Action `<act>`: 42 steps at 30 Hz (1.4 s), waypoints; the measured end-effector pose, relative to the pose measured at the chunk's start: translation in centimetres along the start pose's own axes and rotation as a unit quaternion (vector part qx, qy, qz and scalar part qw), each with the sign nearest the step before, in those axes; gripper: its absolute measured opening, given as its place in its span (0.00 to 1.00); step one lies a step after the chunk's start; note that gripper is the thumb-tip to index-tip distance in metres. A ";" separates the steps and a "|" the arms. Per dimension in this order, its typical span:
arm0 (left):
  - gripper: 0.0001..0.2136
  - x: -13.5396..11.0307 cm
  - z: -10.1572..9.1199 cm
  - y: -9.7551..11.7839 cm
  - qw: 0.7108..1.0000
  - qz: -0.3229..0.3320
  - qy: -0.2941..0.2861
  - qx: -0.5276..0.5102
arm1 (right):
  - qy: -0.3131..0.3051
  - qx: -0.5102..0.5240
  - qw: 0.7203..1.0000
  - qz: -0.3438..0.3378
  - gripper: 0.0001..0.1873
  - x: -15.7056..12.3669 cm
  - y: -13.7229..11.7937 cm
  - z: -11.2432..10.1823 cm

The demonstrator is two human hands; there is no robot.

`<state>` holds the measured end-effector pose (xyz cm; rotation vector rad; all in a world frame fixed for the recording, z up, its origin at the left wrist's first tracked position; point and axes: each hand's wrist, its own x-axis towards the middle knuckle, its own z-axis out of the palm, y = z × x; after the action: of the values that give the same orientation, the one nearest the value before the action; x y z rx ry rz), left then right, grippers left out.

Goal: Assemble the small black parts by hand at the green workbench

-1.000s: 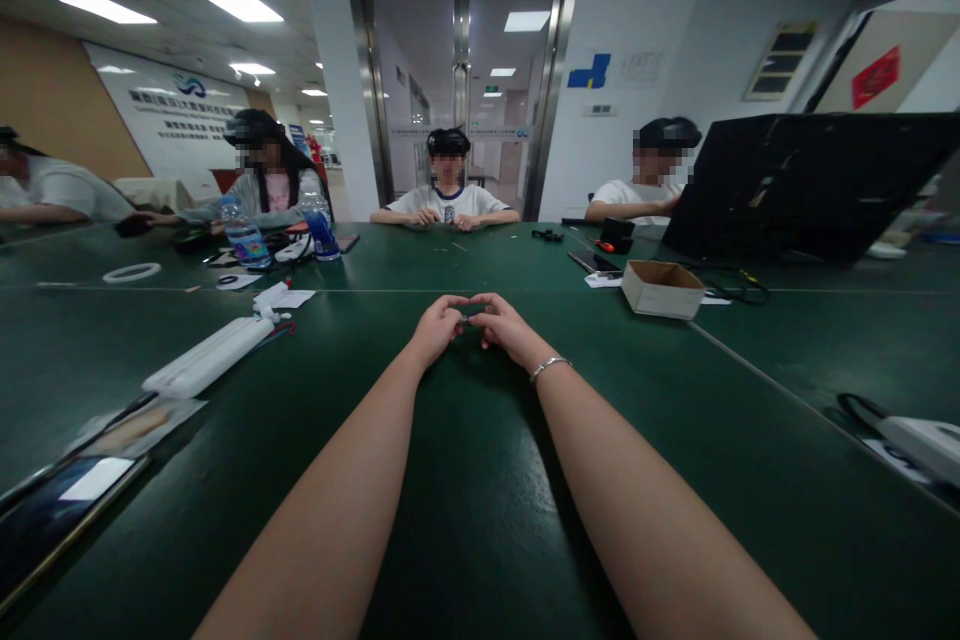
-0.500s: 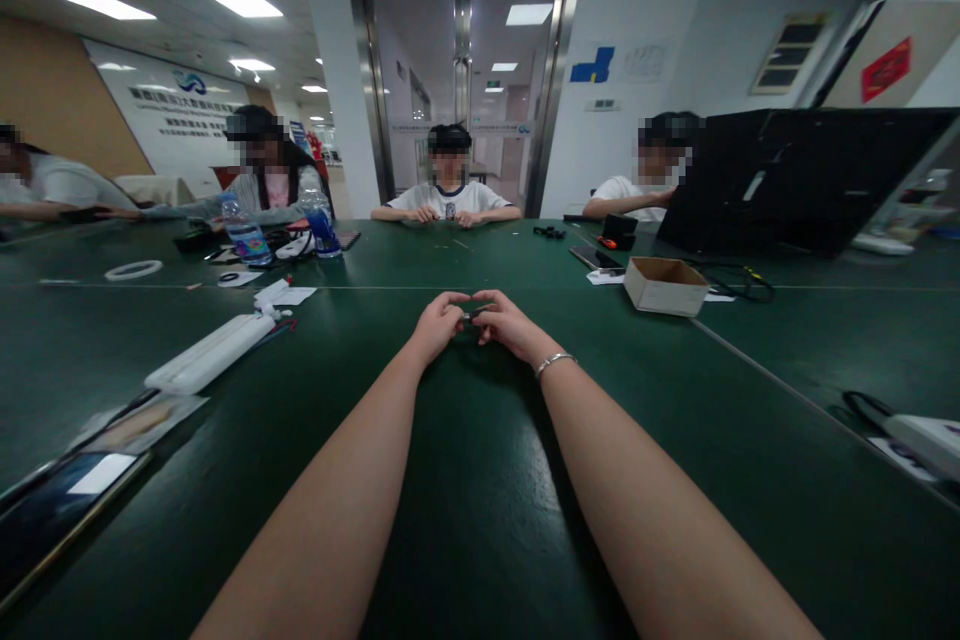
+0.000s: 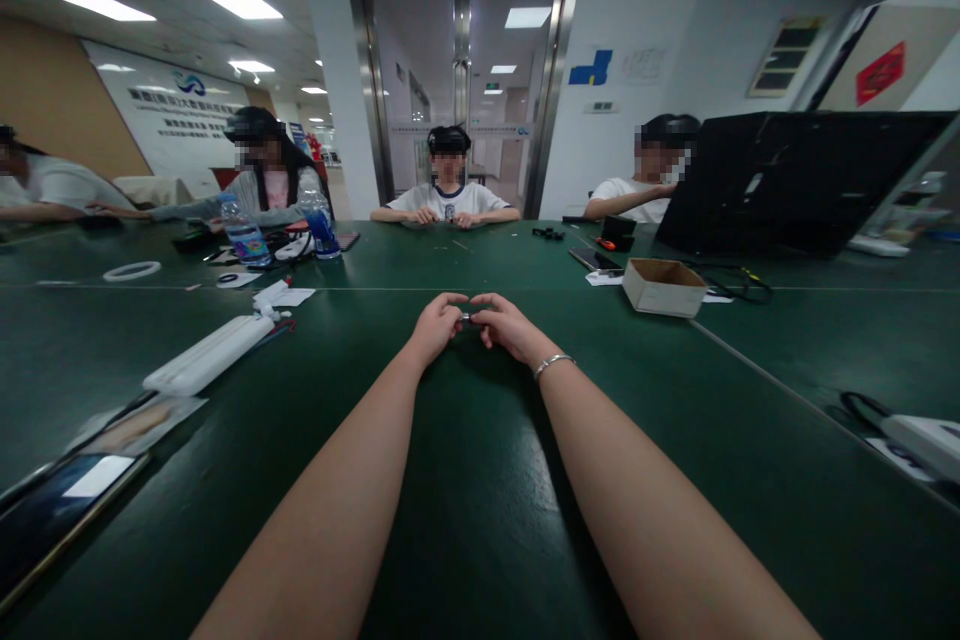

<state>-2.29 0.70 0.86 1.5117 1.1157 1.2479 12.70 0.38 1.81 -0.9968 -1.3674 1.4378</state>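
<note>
Over the middle of the green table (image 3: 480,460), my left hand (image 3: 437,328) and my right hand (image 3: 502,325) meet almost fingertip to fingertip. Between them is a small object with a silvery, shiny part (image 3: 466,318); it is too small and too covered by fingers to name. Both hands are closed on it, one from each side, with thumbs near it and index fingers arched above. A silver bracelet (image 3: 553,365) circles my right wrist.
An open cardboard box (image 3: 664,290) stands right of my hands, before a large black monitor (image 3: 795,185). To the left lie a white power strip (image 3: 210,355) and a phone (image 3: 67,510). Water bottles (image 3: 246,238) stand farther back. Several people sit around the table.
My hands stay in nearly the same place. The small object between the fingers shows slightly differently, with the right fingers shifted a little. The view has moved very slightly.
</note>
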 end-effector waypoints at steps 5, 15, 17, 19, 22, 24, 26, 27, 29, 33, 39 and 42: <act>0.15 0.1 0.0 -0.2 1.000 0.004 -0.004 0.001 | 0.001 0.006 1.000 0.014 0.08 0.0 0.0 -0.1; 0.15 0.1 0.0 -0.3 1.000 -0.001 0.003 0.023 | 0.006 -0.004 1.000 0.013 0.06 0.1 0.1 0.0; 0.15 0.1 0.0 -0.3 1.000 0.001 0.000 0.022 | 0.007 -0.010 1.000 0.018 0.10 0.1 0.0 0.0; 0.15 0.1 0.0 -0.3 1.000 0.003 0.001 0.019 | 0.004 -0.001 1.000 0.020 0.12 0.0 -0.1 0.0; 0.15 0.0 0.0 -0.2 1.000 0.002 0.002 0.015 | 0.005 0.010 1.000 0.019 0.07 0.0 -0.1 0.0; 0.15 0.0 0.1 -0.1 1.000 -0.001 0.001 0.014 | 0.011 0.004 1.000 0.023 0.07 0.0 -0.1 0.0; 0.15 -0.1 0.1 0.0 1.000 -0.004 0.002 0.016 | 0.008 0.000 1.000 0.025 0.12 0.0 -0.1 -0.1; 0.15 -0.1 0.1 0.0 1.000 -0.004 0.003 0.017 | 0.001 0.003 1.000 0.023 0.13 0.0 0.0 -0.1; 0.15 -0.1 0.1 0.0 1.000 -0.004 0.004 0.017 | -0.008 0.013 1.000 0.022 0.10 0.0 0.0 -0.1; 0.15 0.0 0.0 -0.1 1.000 0.001 0.004 0.019 | 0.010 0.007 0.999 0.032 0.07 0.2 0.0 -0.2; 0.15 0.1 0.1 -0.3 1.000 0.009 0.002 0.026 | 0.006 0.030 0.999 0.027 0.04 0.0 -0.1 -0.1; 0.15 0.1 0.1 -0.3 1.000 0.003 0.004 0.031 | 0.018 0.019 0.999 0.030 0.07 -0.1 -0.2 0.0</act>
<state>-2.22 0.82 0.59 1.5592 1.1651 1.2348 12.71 0.30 2.01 -1.0423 -1.2903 1.4776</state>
